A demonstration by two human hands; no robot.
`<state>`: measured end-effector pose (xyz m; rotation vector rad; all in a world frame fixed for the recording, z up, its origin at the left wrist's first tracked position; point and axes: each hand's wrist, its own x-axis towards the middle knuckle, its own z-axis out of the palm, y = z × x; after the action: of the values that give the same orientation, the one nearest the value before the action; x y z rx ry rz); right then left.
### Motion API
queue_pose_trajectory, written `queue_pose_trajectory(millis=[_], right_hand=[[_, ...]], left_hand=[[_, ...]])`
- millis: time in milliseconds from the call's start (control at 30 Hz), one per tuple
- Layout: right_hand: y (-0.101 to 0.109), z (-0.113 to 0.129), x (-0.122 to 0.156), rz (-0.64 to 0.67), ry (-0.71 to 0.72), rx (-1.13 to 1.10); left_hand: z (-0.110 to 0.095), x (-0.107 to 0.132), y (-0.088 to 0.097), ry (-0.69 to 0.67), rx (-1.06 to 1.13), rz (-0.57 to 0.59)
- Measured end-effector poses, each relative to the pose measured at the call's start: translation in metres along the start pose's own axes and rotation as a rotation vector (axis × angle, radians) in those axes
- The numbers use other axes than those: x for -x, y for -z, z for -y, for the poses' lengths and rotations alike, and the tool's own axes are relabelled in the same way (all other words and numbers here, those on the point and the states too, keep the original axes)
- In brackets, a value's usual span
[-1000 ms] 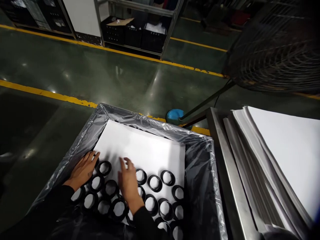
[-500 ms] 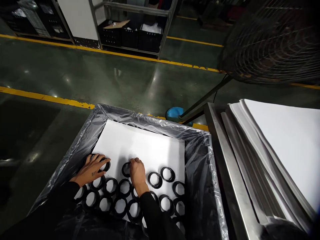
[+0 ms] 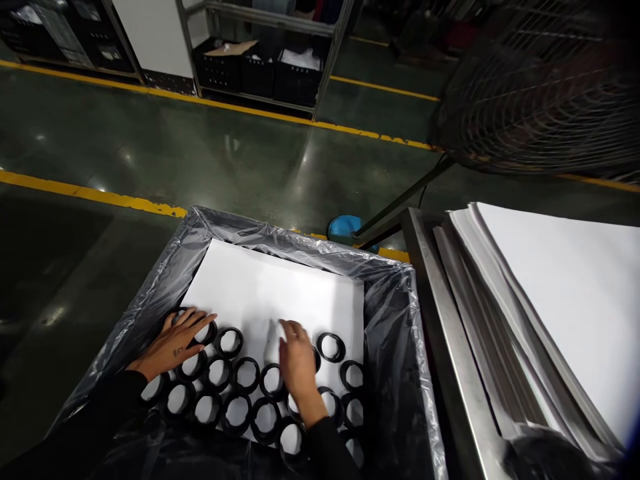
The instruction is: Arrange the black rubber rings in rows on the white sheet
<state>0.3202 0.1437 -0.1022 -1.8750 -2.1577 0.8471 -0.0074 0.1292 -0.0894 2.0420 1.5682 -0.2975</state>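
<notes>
Well, we look out over a polished green factory floor (image 3: 100, 133) marked with yellow lines, with a wire rack (image 3: 260, 10) of black crates (image 3: 255, 77) far ahead and a large caged fan (image 3: 540, 87) up to the right. Nearer, a stainless steel table (image 3: 440, 300) carries a stack of white sheets (image 3: 565, 300), just beside a bin (image 3: 300, 248) lined with clear plastic film. Inside the bin a white sheet (image 3: 270, 287) lies flat, and black rings (image 3: 235, 373) sit on its near half in loose rows, most touching or just apart from their neighbours. Our left hand (image 3: 173, 343) lies palm down and open over the rings at the sheet's left, fingers spread, resting on them rather than gripping. Our right hand (image 3: 299, 363) is open too, fingers loosely together, at the edge of the rows beside a ring partly hidden under it, and it shows nothing held. We judge that light, flat fingers work best here: a ring nudged with the fingertips settles without dragging its neighbours, and snug, square rows leave no ring riding on another's edge. Pressing hard would risk creasing the sheet.
</notes>
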Motion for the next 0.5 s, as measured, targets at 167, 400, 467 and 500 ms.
queue_pose_trajectory(millis=[167,400,467,500], right_hand=[[0.026,-0.057,0.028,0.006,-0.105,0.181],[0.0,-0.055,0.013,0.027,-0.041,0.217],[-0.007,-0.047,0.001,0.014,-0.032,0.199],[-0.012,-0.041,-0.005,0.009,-0.024,0.188]], left_hand=[[-0.027,0.0,-0.002,0.013,0.016,-0.067],[-0.084,-0.027,-0.032,-0.133,0.009,-0.016],[-0.084,-0.031,-0.037,-0.153,-0.009,-0.008],[-0.082,-0.032,-0.038,-0.157,-0.018,-0.009]])
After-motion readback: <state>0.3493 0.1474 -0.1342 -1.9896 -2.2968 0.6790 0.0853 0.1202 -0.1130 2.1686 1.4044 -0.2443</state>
